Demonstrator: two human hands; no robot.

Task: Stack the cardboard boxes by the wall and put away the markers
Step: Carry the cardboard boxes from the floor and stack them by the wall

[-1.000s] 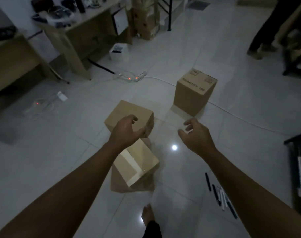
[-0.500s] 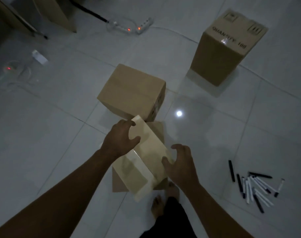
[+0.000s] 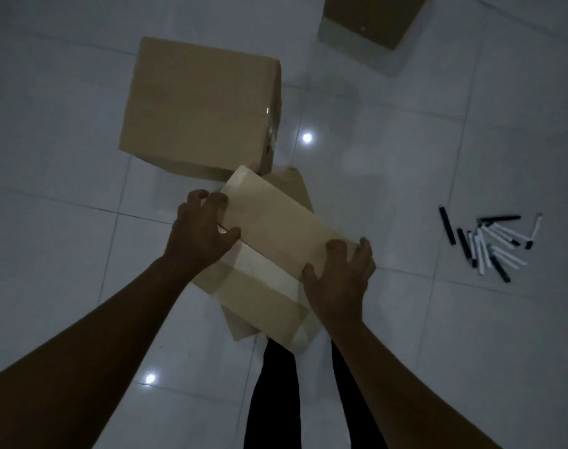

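A taped cardboard box (image 3: 269, 254) lies tilted on the floor in front of me. My left hand (image 3: 200, 233) grips its left edge with curled fingers. Its right corner is held by my right hand (image 3: 339, 280), fingers curled over the edge. Just beyond it stands a larger plain box (image 3: 198, 108). A third box (image 3: 373, 17) is cut off by the top edge of the view. A loose heap of several black and white markers (image 3: 489, 244) lies on the tiles to the right.
A flat piece of cardboard (image 3: 295, 189) lies under the gripped box. My legs in dark trousers (image 3: 276, 400) stand right below it. White glossy floor tiles (image 3: 65, 222) surround everything, with lamp reflections on them.
The view has dropped closer over the boxes. Both hands came down from the air onto the tilted taped box and now grip its two sides.
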